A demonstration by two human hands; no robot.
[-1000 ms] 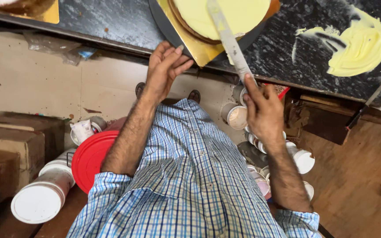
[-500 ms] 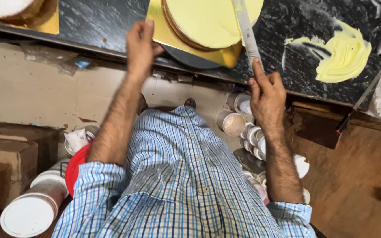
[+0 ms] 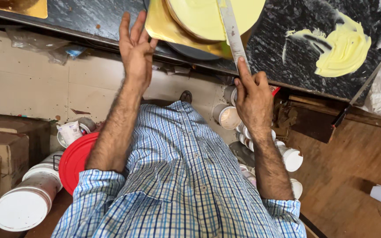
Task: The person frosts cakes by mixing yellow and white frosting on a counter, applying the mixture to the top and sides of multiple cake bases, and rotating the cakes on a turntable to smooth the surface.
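One round cake coated in pale yellow cream (image 3: 212, 17) sat on a square gold cardboard base (image 3: 159, 24), which overhung the front edge of the black speckled stone counter (image 3: 283, 26). The right hand (image 3: 252, 94) was closed around the handle of one long flat steel icing knife (image 3: 231, 31), forefinger stretched along the blade, which lay against the cake's side. The left hand (image 3: 135, 50) was spread wide and held nothing, its fingertips just beside the corner of the gold base. One smear of yellow cream (image 3: 340, 44) lay on the counter, well apart from the cake. Below the counter edge the floor was crowded: one round red plastic lid (image 3: 73, 161), one large white tub on its side (image 3: 20, 205), and several small white tubs (image 3: 292, 158) beside the right forearm. A small white packet with blue print (image 3: 69, 132) rested near the red lid. Brown cardboard boxes (image 3: 5, 145) stood at the far left.
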